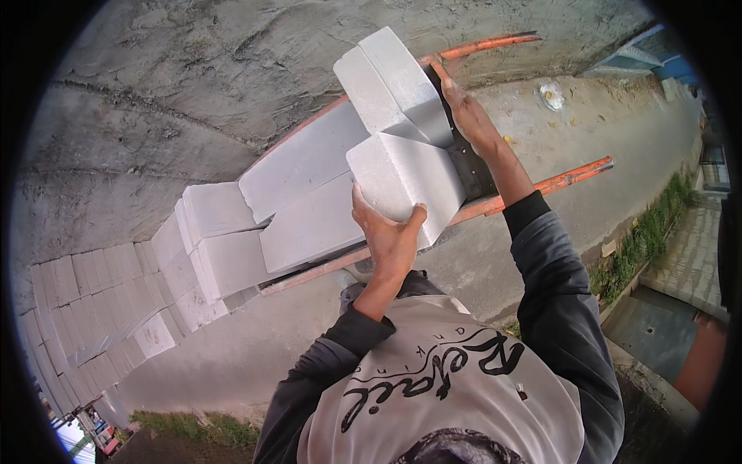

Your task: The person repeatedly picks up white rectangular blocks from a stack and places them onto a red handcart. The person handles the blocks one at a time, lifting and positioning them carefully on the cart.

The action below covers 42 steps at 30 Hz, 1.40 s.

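My left hand (389,241) grips the near end of a white lightweight concrete block (410,179), thumb on one face and fingers round the other side. This block sits tilted at the right end of an orange-framed cart (317,268). Just beyond it stands another white block (386,81), its lower part meeting the held one. At the cart's far right corner, my right hand (470,116) closes on the orange rim; its fingers are partly hidden. Flat white blocks (309,162) fill the rest of the cart bed.
Orange handles (576,175) stick out to the right of the cart. More blocks are stacked (100,286) at left along a rough grey wall (178,69). A concrete path (479,271) runs beside the cart, with grass (641,240) at right and a crumpled plastic bag (551,96) near the wall.
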{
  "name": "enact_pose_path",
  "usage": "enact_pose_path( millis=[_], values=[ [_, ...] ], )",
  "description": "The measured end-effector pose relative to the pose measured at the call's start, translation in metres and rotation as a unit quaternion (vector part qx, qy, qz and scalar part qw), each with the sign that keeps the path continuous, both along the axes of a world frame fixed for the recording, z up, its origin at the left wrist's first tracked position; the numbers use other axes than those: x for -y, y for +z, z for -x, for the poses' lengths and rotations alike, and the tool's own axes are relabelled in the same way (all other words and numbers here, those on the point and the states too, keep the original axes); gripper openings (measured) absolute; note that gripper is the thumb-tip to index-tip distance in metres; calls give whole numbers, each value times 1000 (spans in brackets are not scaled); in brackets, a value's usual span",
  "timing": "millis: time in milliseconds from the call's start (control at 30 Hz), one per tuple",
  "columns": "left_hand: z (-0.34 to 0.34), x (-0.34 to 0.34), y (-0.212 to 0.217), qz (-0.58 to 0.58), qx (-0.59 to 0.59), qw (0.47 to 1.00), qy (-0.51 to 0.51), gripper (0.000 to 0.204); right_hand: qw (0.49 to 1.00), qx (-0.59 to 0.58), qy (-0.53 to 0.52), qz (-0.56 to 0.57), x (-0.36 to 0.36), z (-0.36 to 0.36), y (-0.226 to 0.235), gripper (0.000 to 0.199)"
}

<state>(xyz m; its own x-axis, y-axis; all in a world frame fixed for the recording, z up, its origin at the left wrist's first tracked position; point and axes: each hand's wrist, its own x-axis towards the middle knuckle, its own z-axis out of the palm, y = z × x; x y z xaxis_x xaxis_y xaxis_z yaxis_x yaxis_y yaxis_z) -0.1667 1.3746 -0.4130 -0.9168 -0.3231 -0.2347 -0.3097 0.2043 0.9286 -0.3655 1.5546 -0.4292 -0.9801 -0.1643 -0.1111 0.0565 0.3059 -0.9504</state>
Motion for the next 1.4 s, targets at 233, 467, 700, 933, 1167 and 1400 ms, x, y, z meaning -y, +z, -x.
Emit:
enact_pose_path(
  millis=[233, 467, 700, 933, 1167, 1400],
  values=[
    [18, -22, -18, 43, -49, 998, 25, 109, 957, 54, -255, 127, -6, -132, -29, 96],
    [21, -14, -31, 106, -82, 991, -15, 100, 979, 35, -189, 71, -5, -123, -39, 85],
    [24, 3, -27, 42, -68, 997, -19, 97, 974, 19, -209, 83, 25, -121, -31, 77],
    [36, 3, -36, 60, -68, 996, -24, 93, 978, -14, -208, 30, 36, -139, -21, 71],
    [48, -9, -38, 93, -78, 993, -7, 88, 970, -144, -172, -93, 58, -147, 4, 61],
    [52, 0, -40, 13, -97, 995, -29, 84, 913, -296, -172, -221, 67, -144, 4, 50]
  ],
)
